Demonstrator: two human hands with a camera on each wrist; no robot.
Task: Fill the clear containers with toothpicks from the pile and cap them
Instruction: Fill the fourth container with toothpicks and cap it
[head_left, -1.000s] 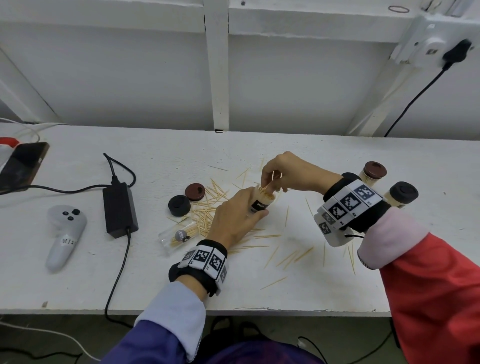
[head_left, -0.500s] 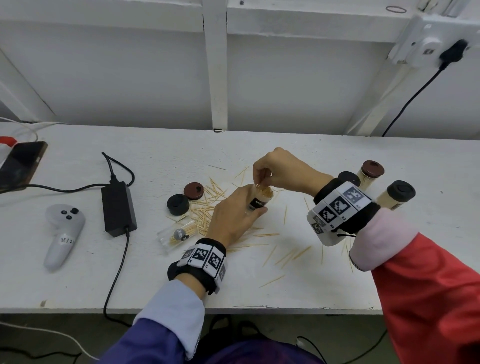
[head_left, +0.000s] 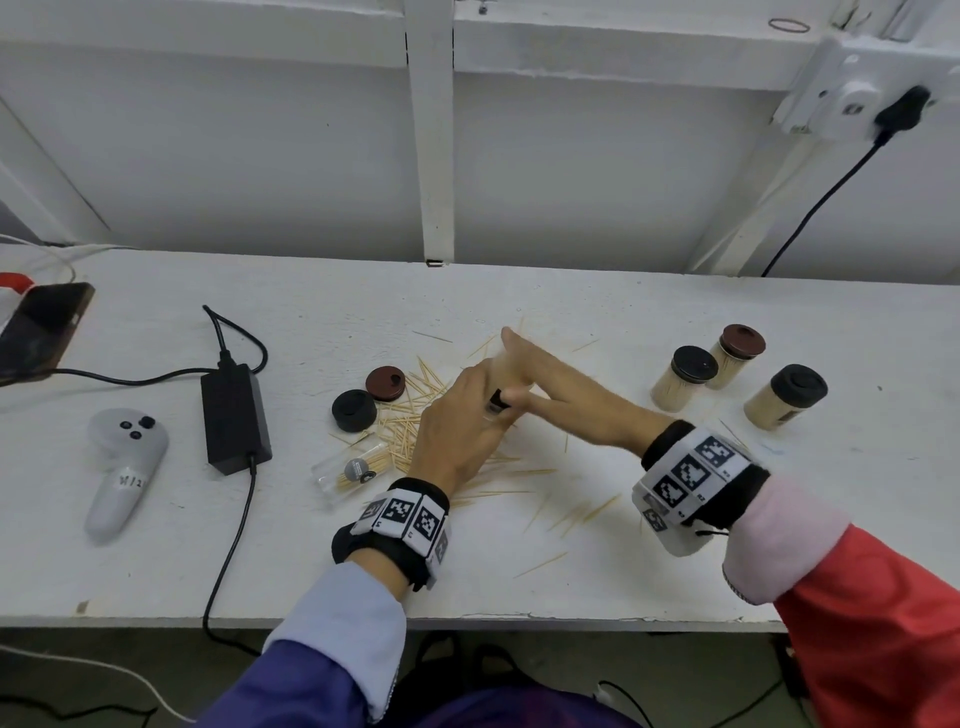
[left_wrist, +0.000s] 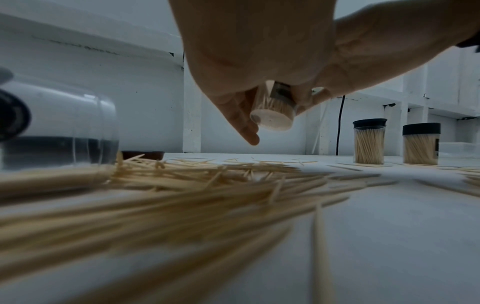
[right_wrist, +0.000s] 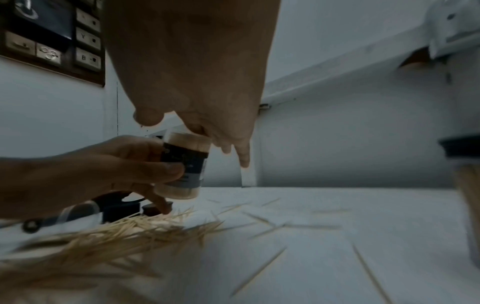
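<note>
- The left hand (head_left: 457, 426) has its fingers (right_wrist: 166, 170) curled round a clear toothpick container (right_wrist: 185, 166), holding it tilted just above the desk (head_left: 675, 571).
- The right hand (head_left: 566, 395) lies flat over the container's open mouth, fingers (right_wrist: 241, 158) straight and grasping nothing; by the right wrist view the palm rests on the toothpick tips, seemingly tamping them level.
- That container looks packed to the rim, with no cap on it yet.
- Beyond the right hand's wrist stand three capped containers (head_left: 683, 384), all full; these look finished.
- Left of the left hand's fingers lie two loose caps, a black cap (head_left: 354, 409) and a brown cap (head_left: 385, 383), touching or nearly so.
- Just beside the left wrist a second clear container (head_left: 350, 470) lies on its side, uncapped and holding only a few toothpicks.
- The toothpick pile (head_left: 410, 436) spreads under and around the left hand, with strays scattered under the right forearm.
- Judged from this: three done, one full and awaiting its cap, one hardly begun. Two caps match the two open containers.
- Left to do: cap the held container, stand and fill the lying one from the pile, cap it.
</note>
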